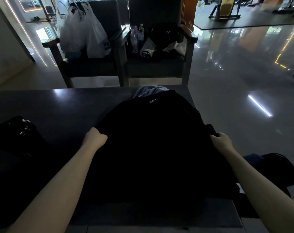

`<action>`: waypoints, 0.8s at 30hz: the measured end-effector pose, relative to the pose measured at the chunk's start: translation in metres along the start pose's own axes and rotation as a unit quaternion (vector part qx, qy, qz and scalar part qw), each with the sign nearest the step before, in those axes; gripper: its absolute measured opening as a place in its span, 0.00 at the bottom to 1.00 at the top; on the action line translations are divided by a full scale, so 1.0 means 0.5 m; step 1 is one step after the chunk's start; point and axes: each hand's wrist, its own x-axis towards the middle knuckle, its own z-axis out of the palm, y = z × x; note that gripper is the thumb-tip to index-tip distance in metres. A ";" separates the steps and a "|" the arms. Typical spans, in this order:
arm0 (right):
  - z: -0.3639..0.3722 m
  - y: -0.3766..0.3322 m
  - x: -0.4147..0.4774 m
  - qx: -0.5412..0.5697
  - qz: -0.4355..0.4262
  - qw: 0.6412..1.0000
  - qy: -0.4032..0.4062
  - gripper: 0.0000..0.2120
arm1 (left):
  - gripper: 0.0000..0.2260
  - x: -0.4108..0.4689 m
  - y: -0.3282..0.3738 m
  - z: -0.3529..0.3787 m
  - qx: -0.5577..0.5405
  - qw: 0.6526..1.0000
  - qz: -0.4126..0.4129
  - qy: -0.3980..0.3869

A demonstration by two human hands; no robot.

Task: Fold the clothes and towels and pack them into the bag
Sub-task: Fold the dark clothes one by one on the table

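1. black garment (153, 148) lies spread over the middle and right of the dark tabletop (67, 105), its near part hanging towards the person; a small white mark shows near its far end.
2. at the far left of the tabletop, well apart from the garment, sits a dark lumpy thing (13, 130) with glossy spots; it is too dark to tell what it is.
3. left hand (96, 137) is at the garment's left edge, with its fingers curled into the cloth and gripping it, the forearm bare.
4. at the far edge of the tabletop a pale grey-blue cloth (149, 91) pokes out from under the garment's far end.
5. right hand (221, 142) grips the garment's right edge, fingers curled over a fold of the cloth.
6. near right, past the tabletop's right end, lies more dark cloth (277, 170); whether it touches the garment cannot be told.
7. beyond the tabletop two dark armchairs stand side by side on a shiny floor (226, 81). the left chair (92, 66) carries white plastic bags (82, 31). the right chair (156, 64) carries bottles (137, 37) at its left side and, to their right, a heap of black and white clothes (166, 41).
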 end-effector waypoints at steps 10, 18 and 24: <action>-0.013 0.056 -0.085 0.003 0.045 0.997 -0.055 0.31 | 0.23 -0.102 0.001 0.057 0.203 0.928 0.286 0.123; -0.018 0.120 -0.192 0.086 0.081 0.992 -0.049 0.31 | 0.25 -0.270 -0.055 0.129 0.197 0.934 0.297 -0.025; -0.059 0.111 -0.271 0.052 0.031 0.998 0.019 0.06 | 0.27 -0.324 -0.104 0.148 0.207 0.937 0.273 -0.069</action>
